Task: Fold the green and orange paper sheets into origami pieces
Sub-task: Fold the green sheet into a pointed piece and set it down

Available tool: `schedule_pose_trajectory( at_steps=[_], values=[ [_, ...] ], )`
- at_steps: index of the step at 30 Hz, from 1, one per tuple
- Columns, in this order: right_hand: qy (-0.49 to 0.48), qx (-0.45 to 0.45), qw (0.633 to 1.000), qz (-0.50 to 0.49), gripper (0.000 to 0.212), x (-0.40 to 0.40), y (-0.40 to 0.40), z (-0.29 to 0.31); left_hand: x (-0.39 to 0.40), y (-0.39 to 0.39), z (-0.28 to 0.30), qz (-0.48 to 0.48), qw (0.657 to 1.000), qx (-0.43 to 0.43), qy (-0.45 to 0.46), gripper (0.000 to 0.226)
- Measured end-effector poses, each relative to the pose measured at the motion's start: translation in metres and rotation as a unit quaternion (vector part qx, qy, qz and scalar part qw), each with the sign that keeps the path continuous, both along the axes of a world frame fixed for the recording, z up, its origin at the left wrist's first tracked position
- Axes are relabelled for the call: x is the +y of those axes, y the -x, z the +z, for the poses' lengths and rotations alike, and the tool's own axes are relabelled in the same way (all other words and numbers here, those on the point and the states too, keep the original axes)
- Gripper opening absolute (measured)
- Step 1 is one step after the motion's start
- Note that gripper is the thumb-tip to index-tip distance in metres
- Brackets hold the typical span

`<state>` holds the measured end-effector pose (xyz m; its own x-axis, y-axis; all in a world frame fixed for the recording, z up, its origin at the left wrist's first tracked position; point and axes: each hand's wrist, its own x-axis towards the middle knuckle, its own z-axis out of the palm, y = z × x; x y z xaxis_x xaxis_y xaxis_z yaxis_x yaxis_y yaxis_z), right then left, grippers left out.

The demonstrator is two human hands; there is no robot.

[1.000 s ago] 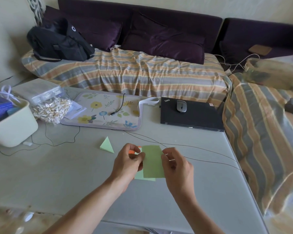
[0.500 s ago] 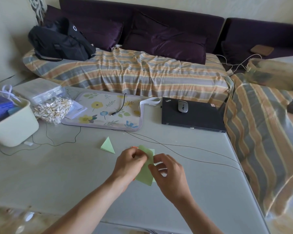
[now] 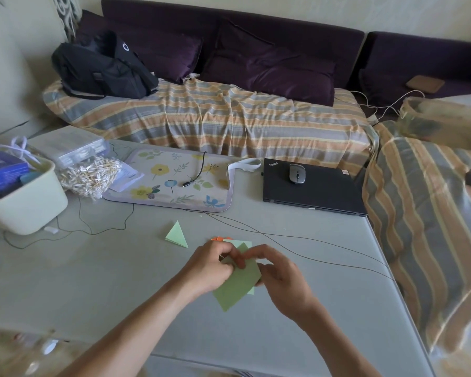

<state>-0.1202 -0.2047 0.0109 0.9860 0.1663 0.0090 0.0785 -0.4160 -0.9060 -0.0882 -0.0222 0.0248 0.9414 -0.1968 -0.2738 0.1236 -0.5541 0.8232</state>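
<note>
Dark purple sofa (image 3: pixel 229 25) along pale wall (image 3: pixel 392 12), striped cover (image 3: pixel 229 121) over seat. Grey counter (image 3: pixel 65 281) in front. Soft, even daylight; a second striped seat (image 3: pixel 419 213) at right.

Beside the folded green triangle (image 3: pixel 178 235), the hands (image 3: pixel 210 269) are covering most of the orange paper (image 3: pixel 220 238) and the green sheet's (image 3: pixel 235 288) upper part; the frame's left edge is cropping the cream basket (image 3: pixel 27 206)
</note>
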Motion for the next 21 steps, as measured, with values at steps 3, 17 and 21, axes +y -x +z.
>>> schedule_pose_trajectory(
  at_steps=[3,17,21],
  values=[
    [0.018,0.031,0.999,-0.008,0.040,-0.002,-0.001,0.002,0.003,-0.002,-0.001,0.014,1.000,-0.009,0.006,0.035],
    [0.035,-0.081,0.980,-0.178,0.023,0.004,-0.004,-0.005,-0.008,0.004,-0.002,0.106,0.982,0.075,0.138,0.022],
    [0.054,-0.122,0.984,-0.119,0.028,0.009,0.000,-0.004,-0.011,0.004,0.005,0.094,0.974,0.096,0.182,0.030]
  ],
)
